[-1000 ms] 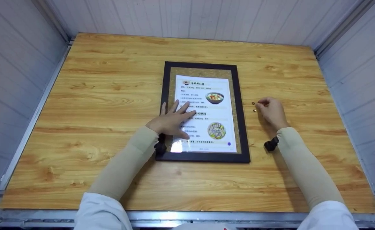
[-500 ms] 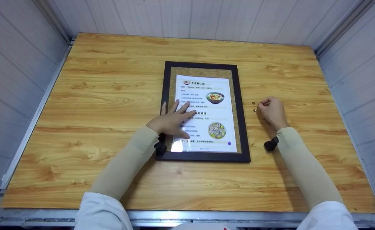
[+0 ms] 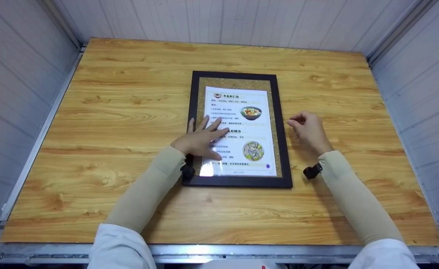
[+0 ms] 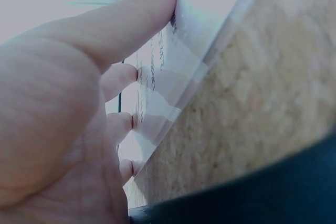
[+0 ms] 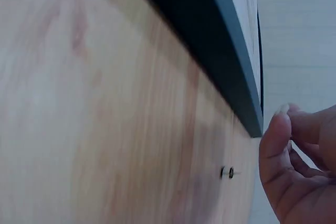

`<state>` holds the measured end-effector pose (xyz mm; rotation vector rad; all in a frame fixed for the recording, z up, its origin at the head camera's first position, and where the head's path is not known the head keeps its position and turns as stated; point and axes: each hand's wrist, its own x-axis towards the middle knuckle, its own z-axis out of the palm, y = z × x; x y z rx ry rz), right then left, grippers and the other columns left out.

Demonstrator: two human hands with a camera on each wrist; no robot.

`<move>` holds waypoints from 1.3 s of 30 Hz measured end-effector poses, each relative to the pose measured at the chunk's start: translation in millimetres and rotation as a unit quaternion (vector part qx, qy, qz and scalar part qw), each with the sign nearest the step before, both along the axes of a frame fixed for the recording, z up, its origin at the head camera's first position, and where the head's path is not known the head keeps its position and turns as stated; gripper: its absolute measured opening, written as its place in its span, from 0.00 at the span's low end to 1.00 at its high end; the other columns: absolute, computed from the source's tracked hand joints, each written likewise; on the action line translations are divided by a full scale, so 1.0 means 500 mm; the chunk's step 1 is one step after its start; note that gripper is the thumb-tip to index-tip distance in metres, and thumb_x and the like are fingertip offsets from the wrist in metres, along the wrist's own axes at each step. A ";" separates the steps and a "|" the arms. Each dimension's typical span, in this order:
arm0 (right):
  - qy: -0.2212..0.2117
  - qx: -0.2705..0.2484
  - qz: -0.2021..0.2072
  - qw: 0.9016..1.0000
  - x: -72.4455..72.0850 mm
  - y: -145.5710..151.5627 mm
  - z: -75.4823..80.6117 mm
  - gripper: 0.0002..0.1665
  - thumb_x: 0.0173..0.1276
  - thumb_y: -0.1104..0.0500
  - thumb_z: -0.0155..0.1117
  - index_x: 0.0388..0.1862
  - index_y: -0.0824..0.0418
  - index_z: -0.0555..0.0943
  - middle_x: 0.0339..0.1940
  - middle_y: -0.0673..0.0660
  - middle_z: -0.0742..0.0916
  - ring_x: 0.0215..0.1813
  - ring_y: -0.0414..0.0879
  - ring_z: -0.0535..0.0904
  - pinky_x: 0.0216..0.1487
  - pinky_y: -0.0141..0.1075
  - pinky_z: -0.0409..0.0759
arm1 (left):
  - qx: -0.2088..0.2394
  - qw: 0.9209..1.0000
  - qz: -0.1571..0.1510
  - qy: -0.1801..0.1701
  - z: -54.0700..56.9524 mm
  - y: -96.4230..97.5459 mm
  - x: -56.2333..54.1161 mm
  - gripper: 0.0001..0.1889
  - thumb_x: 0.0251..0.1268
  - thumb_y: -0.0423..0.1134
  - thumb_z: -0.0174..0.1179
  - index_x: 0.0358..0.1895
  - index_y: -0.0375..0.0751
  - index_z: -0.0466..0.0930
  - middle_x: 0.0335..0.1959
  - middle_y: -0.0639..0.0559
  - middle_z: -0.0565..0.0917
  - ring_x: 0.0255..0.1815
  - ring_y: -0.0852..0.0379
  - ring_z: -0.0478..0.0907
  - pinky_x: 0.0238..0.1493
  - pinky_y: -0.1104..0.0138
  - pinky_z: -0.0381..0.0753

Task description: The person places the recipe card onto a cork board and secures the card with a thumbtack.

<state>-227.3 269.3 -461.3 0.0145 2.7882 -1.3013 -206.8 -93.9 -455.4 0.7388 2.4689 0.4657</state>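
My left hand (image 3: pixel 198 144) rests with spread fingers on a printed recipe sheet (image 3: pixel 256 129) in a black-framed cork board (image 3: pixel 238 182). In the left wrist view its thumb (image 4: pixel 142 19) lies flat over the sheet, which has a glossy clear edge. Just right of the board's right edge, my right hand (image 3: pixel 311 130) is raised with thumb and forefinger brought together at the tips. I cannot tell whether anything small sits between them. Two tiny thumbtacks (image 5: pixel 227 172) lie on the table below that hand in the right wrist view; in the head view the hand hides them.
The wood-grain table (image 3: pixel 111 112) surrounds the board. Pale panel walls (image 3: pixel 219 22) close in the back and both sides. A metal rail (image 3: pixel 189 249) runs along the table's front edge. Black wrist cameras (image 3: pixel 312 172) sit on both wrists.
My right hand has moved left, closer to the board's edge, and now covers the small tacks in the head view. The left hand and the board stay in place.
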 end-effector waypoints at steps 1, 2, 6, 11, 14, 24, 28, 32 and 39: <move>-0.006 -0.008 0.008 1.000 0.002 -0.005 0.002 0.15 0.72 0.54 0.64 0.46 0.67 0.82 0.38 0.64 0.84 0.32 0.49 0.79 0.27 0.32 0.80 | 0.000 1.000 0.000 0.000 0.000 0.000 0.000 0.51 0.58 0.62 0.67 0.80 0.62 0.45 0.81 0.55 0.31 0.77 0.45 0.18 0.66 0.41 0.12; -0.011 -0.015 0.016 1.000 0.004 -0.011 0.004 0.16 0.71 0.54 0.65 0.45 0.67 0.82 0.36 0.63 0.84 0.30 0.48 0.79 0.25 0.32 0.79 | -0.001 1.000 -0.001 0.001 0.000 0.000 -0.001 0.51 0.58 0.62 0.67 0.80 0.62 0.45 0.81 0.55 0.31 0.77 0.45 0.18 0.66 0.41 0.12; -0.019 -0.024 0.047 0.998 0.015 -0.035 0.007 0.16 0.70 0.51 0.67 0.39 0.65 0.82 0.27 0.60 0.83 0.21 0.44 0.75 0.18 0.31 0.74 | 0.000 1.000 -0.002 0.001 -0.001 -0.001 -0.002 0.50 0.59 0.61 0.66 0.80 0.63 0.45 0.81 0.55 0.32 0.78 0.46 0.18 0.66 0.41 0.12; -0.019 -0.032 0.086 0.996 0.025 -0.062 0.008 0.14 0.70 0.53 0.68 0.36 0.66 0.84 0.22 0.59 0.82 0.16 0.41 0.72 0.16 0.30 0.72 | -0.001 1.000 -0.003 0.006 0.002 0.001 -0.001 0.50 0.59 0.61 0.67 0.80 0.62 0.46 0.81 0.55 0.33 0.78 0.46 0.19 0.67 0.41 0.14; -0.008 -0.031 0.107 0.994 0.027 -0.073 0.010 0.11 0.69 0.57 0.68 0.37 0.66 0.85 0.22 0.61 0.82 0.15 0.44 0.73 0.15 0.31 0.73 | 0.000 1.000 0.000 0.010 0.003 0.003 0.002 0.48 0.60 0.60 0.67 0.80 0.62 0.48 0.81 0.55 0.34 0.78 0.45 0.20 0.67 0.40 0.15; 0.011 -0.019 0.132 0.991 0.041 -0.100 0.028 0.12 0.75 0.68 0.56 0.48 0.72 0.84 0.30 0.67 0.84 0.18 0.50 0.75 0.16 0.29 0.72 | 0.005 1.000 0.002 0.015 0.001 0.002 0.002 0.45 0.61 0.59 0.66 0.79 0.62 0.51 0.81 0.54 0.36 0.78 0.44 0.22 0.68 0.39 0.16; 0.026 -0.017 0.157 0.987 0.051 -0.121 0.040 0.13 0.75 0.69 0.54 0.49 0.72 0.84 0.35 0.66 0.86 0.20 0.45 0.74 0.17 0.28 0.71 | 0.007 1.000 0.002 0.017 0.000 0.001 0.002 0.45 0.61 0.59 0.66 0.79 0.62 0.51 0.81 0.54 0.36 0.78 0.44 0.22 0.68 0.39 0.16; 0.041 -0.024 0.188 0.981 0.059 -0.145 0.053 0.13 0.76 0.68 0.55 0.49 0.72 0.85 0.34 0.67 0.84 0.24 0.51 0.76 0.18 0.29 0.73 | 0.006 1.000 0.004 0.019 -0.002 -0.001 0.002 0.46 0.61 0.60 0.66 0.79 0.63 0.51 0.81 0.55 0.36 0.79 0.44 0.22 0.68 0.40 0.16; 0.054 -0.055 0.223 0.972 0.067 -0.175 0.070 0.12 0.74 0.71 0.55 0.49 0.74 0.84 0.33 0.68 0.84 0.28 0.62 0.80 0.22 0.41 0.81 | 0.003 1.000 0.005 0.018 0.000 -0.002 0.001 0.45 0.61 0.60 0.65 0.79 0.64 0.51 0.81 0.55 0.36 0.79 0.44 0.23 0.68 0.40 0.16</move>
